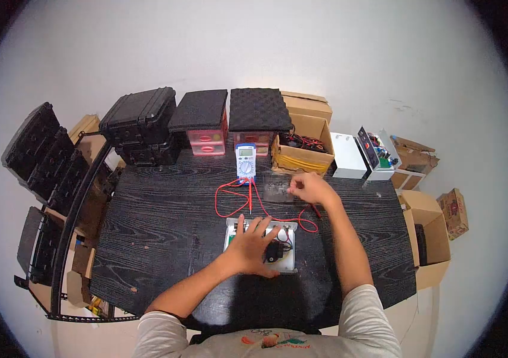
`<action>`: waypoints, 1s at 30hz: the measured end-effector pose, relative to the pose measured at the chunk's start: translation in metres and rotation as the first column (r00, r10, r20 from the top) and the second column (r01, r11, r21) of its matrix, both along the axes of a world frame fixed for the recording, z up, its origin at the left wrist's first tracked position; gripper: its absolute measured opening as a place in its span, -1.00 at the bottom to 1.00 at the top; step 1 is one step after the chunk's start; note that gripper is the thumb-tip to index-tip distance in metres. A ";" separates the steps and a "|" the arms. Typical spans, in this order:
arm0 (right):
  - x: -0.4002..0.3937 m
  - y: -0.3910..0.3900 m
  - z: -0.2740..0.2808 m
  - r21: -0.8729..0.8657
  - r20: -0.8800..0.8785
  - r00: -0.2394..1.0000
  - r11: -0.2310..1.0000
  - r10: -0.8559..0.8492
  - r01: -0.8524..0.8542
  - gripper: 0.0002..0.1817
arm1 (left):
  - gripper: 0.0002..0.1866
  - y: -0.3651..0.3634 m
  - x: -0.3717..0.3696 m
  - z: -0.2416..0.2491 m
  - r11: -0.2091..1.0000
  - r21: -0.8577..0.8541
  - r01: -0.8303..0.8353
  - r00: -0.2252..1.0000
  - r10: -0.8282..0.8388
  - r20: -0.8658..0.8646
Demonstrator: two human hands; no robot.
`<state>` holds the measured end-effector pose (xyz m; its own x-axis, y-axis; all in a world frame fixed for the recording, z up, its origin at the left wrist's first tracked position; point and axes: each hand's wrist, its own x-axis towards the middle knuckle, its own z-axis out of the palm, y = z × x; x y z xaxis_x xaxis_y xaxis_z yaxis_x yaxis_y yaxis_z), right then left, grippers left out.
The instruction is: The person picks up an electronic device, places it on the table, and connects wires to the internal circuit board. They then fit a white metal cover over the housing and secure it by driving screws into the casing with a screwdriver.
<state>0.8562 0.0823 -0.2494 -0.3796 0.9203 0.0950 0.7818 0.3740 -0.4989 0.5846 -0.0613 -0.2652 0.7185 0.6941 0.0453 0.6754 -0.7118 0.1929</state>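
Note:
My left hand (249, 246) lies with spread fingers over a shallow white metal case (290, 262), covering much of its inside. A black component (275, 252) and some thin wires show in the case beside my fingers. My right hand (312, 190) is closed in a pinch at the right edge of a clear plastic bag or tray (276, 190) with small dark bits in it. What the fingertips hold is too small to make out. Behind the case stands a blue and white multimeter (246, 162), its red test leads (217, 200) looped on the table.
Along the back of the black table (152, 221) are black hard cases (140, 113), foam-topped drawer units (208, 142) and a cardboard box (303, 158) of cables. A white enclosure (349, 156) and an opened unit with circuit boards (382, 156) stand at the right.

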 end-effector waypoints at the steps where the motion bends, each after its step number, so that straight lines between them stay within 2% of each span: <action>1: 0.001 -0.002 -0.002 -0.017 0.025 0.999 0.999 0.028 -0.028 -0.65 | 0.38 0.000 0.000 0.002 1.000 -0.006 0.002 1.000 -0.002 -0.004; 4: -0.001 -0.010 -0.002 -0.180 0.053 0.994 0.980 0.098 -0.087 -0.70 | 0.37 -0.001 0.001 0.005 1.000 -0.011 0.005 1.000 -0.005 -0.015; 7: -0.009 -0.018 0.006 -0.150 0.116 0.993 0.988 0.036 -0.019 -0.72 | 0.37 0.000 0.000 0.001 1.000 0.005 0.001 1.000 -0.001 -0.015; 10: -0.016 -0.012 0.004 0.176 0.207 0.968 0.978 -0.143 0.107 -0.77 | 0.36 0.000 0.001 0.002 1.000 0.008 0.000 1.000 0.000 -0.014; 13: -0.032 0.006 -0.009 0.298 0.292 0.952 0.955 -0.089 -0.002 -0.85 | 0.35 -0.001 0.002 0.004 1.000 0.016 -0.002 0.999 0.003 -0.036; 17: -0.049 0.029 -0.045 0.360 0.584 0.810 0.911 -0.052 -0.200 -0.81 | 0.34 0.000 0.001 0.000 1.000 0.031 0.004 0.999 -0.003 -0.032; 21: -0.055 0.031 -0.043 0.382 0.646 0.763 0.872 -0.014 -0.307 -0.83 | 0.33 -0.001 0.001 0.002 0.999 0.046 0.008 0.999 -0.005 -0.046; 24: -0.058 0.037 -0.047 0.342 0.669 0.744 0.886 0.004 -0.313 -0.83 | 0.32 0.000 0.001 0.003 1.000 0.022 0.006 0.999 -0.005 -0.052; 30: -0.057 0.036 -0.039 0.295 0.743 0.663 0.842 0.095 -0.451 -0.81 | 0.32 0.000 0.001 0.001 1.000 0.012 -0.007 0.999 0.007 -0.053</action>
